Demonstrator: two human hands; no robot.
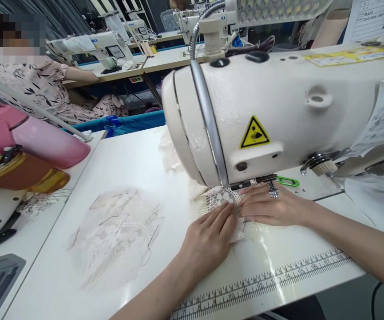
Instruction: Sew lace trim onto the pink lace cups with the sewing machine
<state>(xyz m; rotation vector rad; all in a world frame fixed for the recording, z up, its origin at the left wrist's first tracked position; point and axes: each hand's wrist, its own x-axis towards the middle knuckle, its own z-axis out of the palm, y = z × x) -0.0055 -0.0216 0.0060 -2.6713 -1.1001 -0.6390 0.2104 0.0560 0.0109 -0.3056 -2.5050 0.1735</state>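
Observation:
A strip of pale lace fabric (219, 198) lies at the needle end of a white sewing machine (278, 102); the machine head hides part of it. My left hand (210, 238) is on the lace from the front left, its bent fingers together and pressed on the fabric, thumb hidden. From the right, my right hand (275, 205) reaches in with fingers stretched out flat, fingertips at the lace edge and close to the left fingertips. The needle cannot be made out. Behind the right fingers lies a bright green tool (287, 181).
Sheer lace pieces with dark threads (118, 240) lie on the white table (55, 271) at left. A ruler strip (261, 284) runs along the front edge. A pink bottle (52, 138) and an amber container (25, 171) stand left. Another person (55, 89) sits beyond.

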